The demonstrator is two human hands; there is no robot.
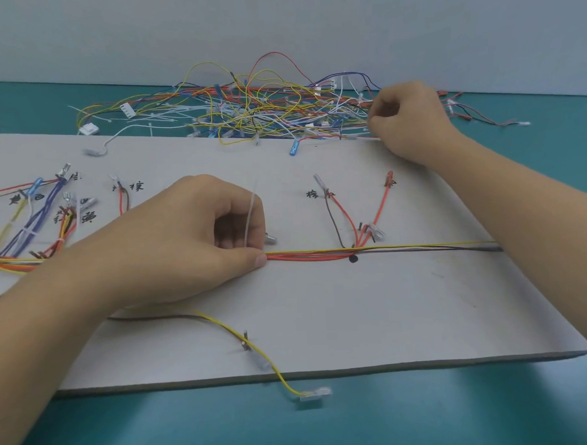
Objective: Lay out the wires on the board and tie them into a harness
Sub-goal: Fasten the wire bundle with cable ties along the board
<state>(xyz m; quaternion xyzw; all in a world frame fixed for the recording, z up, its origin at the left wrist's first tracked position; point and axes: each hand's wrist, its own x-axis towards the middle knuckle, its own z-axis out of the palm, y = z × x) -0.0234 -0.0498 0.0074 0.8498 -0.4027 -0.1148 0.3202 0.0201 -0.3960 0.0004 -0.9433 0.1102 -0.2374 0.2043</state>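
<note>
Overhead, from the head view, a grey board (389,302) lies on the teal table (461,410). A wire bundle (307,255) of red, yellow and dark strands runs straight across the board's middle from left to right, passing just above a black dot (353,259).

The left grip (192,237) rests on this bundle with its fingers curled. Thumb and forefinger pinch a translucent cable tie (249,214) that stands up from the wires. Left of it, tied branches (26,230) of blue, yellow and red wire fan out towards handwritten labels. To the right, red and brown branch wires (382,201) rise from the bundle near the dot.

A yellow wire (275,367) curves from under the left forearm, across the near part of the board, and hangs over its front edge with a clear terminal at its end.

The right grip (412,119) sits at the board's far edge with its fingers curled into the loose wire pile (263,109). Whether it grasps anything there cannot be told.
</note>
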